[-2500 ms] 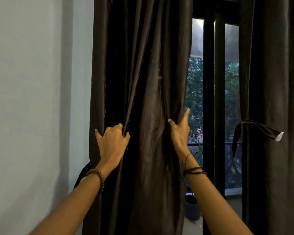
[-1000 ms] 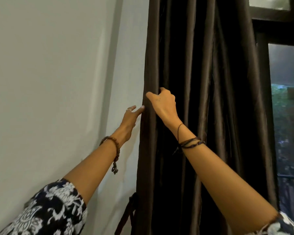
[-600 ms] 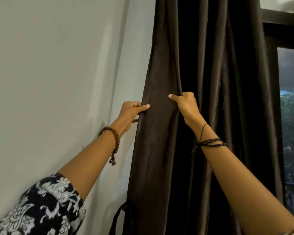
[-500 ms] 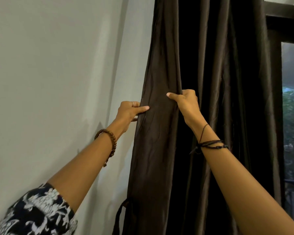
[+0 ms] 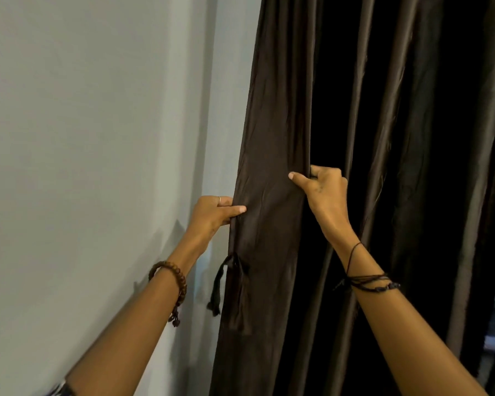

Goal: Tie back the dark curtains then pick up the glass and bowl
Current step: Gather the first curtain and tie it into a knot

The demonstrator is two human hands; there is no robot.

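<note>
Pale grey-white painted wall (image 5: pixel 92 138): fills left half of frame, bare.

Dark brown, satin-sheened pleated curtain (image 5: pixel 272 132): hangs from top of frame to bottom edge, centre to right; long axis vertical. Outer edge lies just beside the wall. Front fold spread flat between the two hands; further pleats bunched behind, toward frame right.

Dark fabric tie-back strap with frayed end (image 5: pixel 222 284): dangles loose at the curtain's outer edge, lower centre of frame. Not yet wrapped round the bundle. Lies directly below the left hand, near it; well apart from the right hand, down and to frame left. Upper attachment lost in dark cloth, possibly sewn to the edge; cannot tell.

Left hand (image 5: pixel 212 214): centre of frame, at curtain's wall-side edge. Thumb laid across the front, fingers curled behind, gripping the edge. Forearm raised from lower left; brown wooden bead bracelet (image 5: pixel 172 281) at wrist.

Right hand (image 5: pixel 323 192): slightly higher, right of centre. Thumb pointing toward frame left across the cloth, fingers curled over an inner fold, gripping it. Forearm raised from lower right; black cord wristbands (image 5: pixel 369 281) at wrist.

Judgement: gathering in hand, tying not begun. Left hand nearer the strap; a short drop straight down the edge would reach it. Glass and bowl not in view.
</note>
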